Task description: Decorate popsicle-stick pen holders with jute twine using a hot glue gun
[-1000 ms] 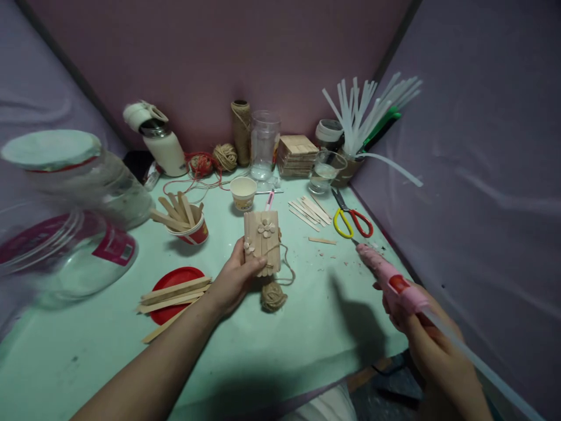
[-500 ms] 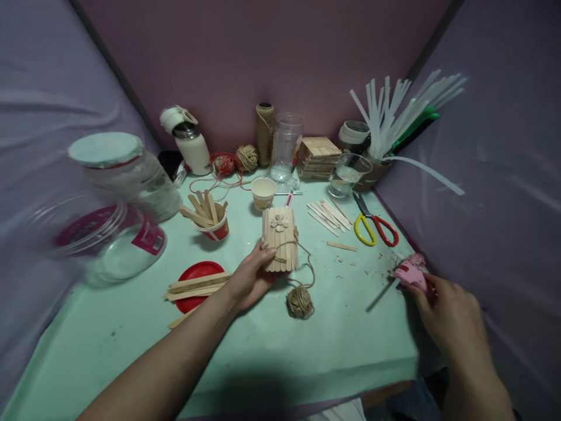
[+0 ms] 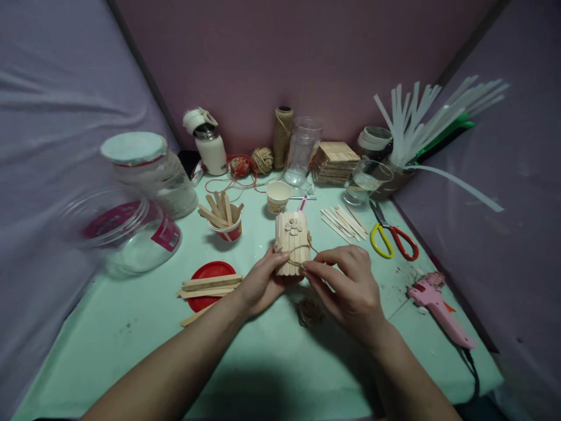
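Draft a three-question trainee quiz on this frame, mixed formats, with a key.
1. Which hand has its thumb on the front of the stick-covered piece?
2. True or false: the pink glue gun lies on the table, nearer the person than the scissors.
3. What lies across the red disc? (a) a paper cup (b) wooden sticks (c) red yarn

Key: 1. the left hand; 2. true; 3. b

The stick-built piece (image 3: 284,237) is pale tan, striped by its upright slats, and its flower (image 3: 293,227) is a similar light tan. The twine (image 3: 310,314) is brown. The glue gun (image 3: 443,317) is pink with an orange-red trigger (image 3: 449,307); the scissors (image 3: 386,224) show yellow on one side, red on the other. The tablecloth (image 3: 245,368) is mint green, the dish (image 3: 214,269) red, the back wall (image 3: 342,58) dusky mauve.
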The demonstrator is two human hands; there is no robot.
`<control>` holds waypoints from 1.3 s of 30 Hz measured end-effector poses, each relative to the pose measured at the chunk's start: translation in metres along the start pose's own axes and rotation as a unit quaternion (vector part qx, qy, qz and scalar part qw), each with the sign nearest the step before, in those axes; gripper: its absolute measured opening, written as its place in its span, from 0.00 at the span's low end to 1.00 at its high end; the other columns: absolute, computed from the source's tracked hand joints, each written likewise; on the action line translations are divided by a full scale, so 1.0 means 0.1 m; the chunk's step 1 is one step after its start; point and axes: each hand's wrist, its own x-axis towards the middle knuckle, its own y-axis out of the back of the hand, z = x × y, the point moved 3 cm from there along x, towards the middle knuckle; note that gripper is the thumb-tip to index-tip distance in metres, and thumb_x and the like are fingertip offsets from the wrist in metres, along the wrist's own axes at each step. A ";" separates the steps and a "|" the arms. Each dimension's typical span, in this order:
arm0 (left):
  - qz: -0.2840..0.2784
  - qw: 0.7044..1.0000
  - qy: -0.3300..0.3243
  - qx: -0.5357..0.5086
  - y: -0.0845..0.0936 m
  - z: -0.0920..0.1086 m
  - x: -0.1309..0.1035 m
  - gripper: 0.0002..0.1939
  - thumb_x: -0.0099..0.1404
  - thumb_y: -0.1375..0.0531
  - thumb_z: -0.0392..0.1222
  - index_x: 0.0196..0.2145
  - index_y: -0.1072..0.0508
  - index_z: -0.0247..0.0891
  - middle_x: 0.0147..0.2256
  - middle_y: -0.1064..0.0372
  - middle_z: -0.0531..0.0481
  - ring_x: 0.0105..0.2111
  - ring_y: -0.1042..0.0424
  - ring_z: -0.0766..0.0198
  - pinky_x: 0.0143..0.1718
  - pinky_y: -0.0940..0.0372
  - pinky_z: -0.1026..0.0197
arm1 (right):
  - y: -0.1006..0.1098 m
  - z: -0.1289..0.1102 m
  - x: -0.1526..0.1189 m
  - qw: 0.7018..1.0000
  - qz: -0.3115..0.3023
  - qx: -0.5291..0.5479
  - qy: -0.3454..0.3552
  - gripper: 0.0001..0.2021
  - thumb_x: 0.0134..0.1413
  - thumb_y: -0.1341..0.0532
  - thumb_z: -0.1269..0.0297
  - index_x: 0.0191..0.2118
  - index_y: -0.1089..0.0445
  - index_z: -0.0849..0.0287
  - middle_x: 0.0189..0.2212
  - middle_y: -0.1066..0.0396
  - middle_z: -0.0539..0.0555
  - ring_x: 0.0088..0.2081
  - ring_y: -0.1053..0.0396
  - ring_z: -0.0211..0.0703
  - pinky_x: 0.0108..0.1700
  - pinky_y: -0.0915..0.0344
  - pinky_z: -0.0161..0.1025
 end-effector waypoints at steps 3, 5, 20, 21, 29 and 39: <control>-0.003 1.000 0.000 0.001 0.01 0.00 0.00 0.25 0.65 0.38 0.40 0.59 0.32 0.40 0.54 0.27 0.42 0.52 0.27 0.53 0.57 0.34 0.48 | -0.10 0.05 -0.03 1.000 0.005 0.011 0.013 0.10 0.59 0.35 0.76 0.45 0.28 0.58 0.35 0.25 0.56 0.36 0.32 0.46 0.40 0.38 0.47; -0.005 1.000 -0.003 0.000 0.01 -0.01 0.00 0.24 0.66 0.38 0.40 0.59 0.33 0.41 0.55 0.27 0.42 0.54 0.28 0.53 0.59 0.35 0.47 | -0.12 0.08 -0.06 1.000 0.006 0.016 0.007 0.12 0.59 0.35 0.76 0.46 0.28 0.57 0.36 0.25 0.56 0.37 0.31 0.47 0.40 0.37 0.47; 0.043 0.999 0.001 0.033 -0.04 -0.01 -0.03 0.25 0.62 0.34 0.40 0.55 0.32 0.42 0.55 0.27 0.43 0.57 0.29 0.50 0.60 0.37 0.45 | -0.17 0.07 -0.07 1.000 -0.025 -0.002 -0.008 0.07 0.60 0.36 0.77 0.39 0.30 0.58 0.32 0.24 0.54 0.36 0.33 0.45 0.40 0.39 0.45; 0.043 0.999 0.000 0.034 -0.04 -0.01 -0.03 0.24 0.62 0.34 0.41 0.55 0.32 0.42 0.55 0.27 0.43 0.57 0.30 0.50 0.60 0.38 0.45 | -0.18 0.07 -0.08 1.000 -0.025 0.001 -0.013 0.07 0.59 0.36 0.78 0.39 0.30 0.58 0.32 0.24 0.55 0.36 0.33 0.45 0.40 0.39 0.45; 0.049 0.998 -0.015 0.031 0.00 0.00 -0.02 0.24 0.61 0.33 0.41 0.55 0.31 0.40 0.54 0.26 0.42 0.55 0.28 0.50 0.60 0.37 0.45 | -0.15 0.18 -0.17 0.991 0.017 0.086 -0.106 0.11 0.63 0.38 0.74 0.49 0.27 0.55 0.39 0.25 0.56 0.40 0.27 0.46 0.40 0.31 0.45; 0.049 0.998 -0.007 0.044 -0.02 0.00 -0.01 0.24 0.61 0.34 0.42 0.55 0.31 0.41 0.54 0.27 0.42 0.56 0.29 0.50 0.59 0.37 0.45 | -0.18 0.14 -0.15 0.997 -0.009 0.041 -0.067 0.06 0.62 0.37 0.74 0.42 0.27 0.56 0.34 0.26 0.54 0.37 0.30 0.45 0.40 0.38 0.46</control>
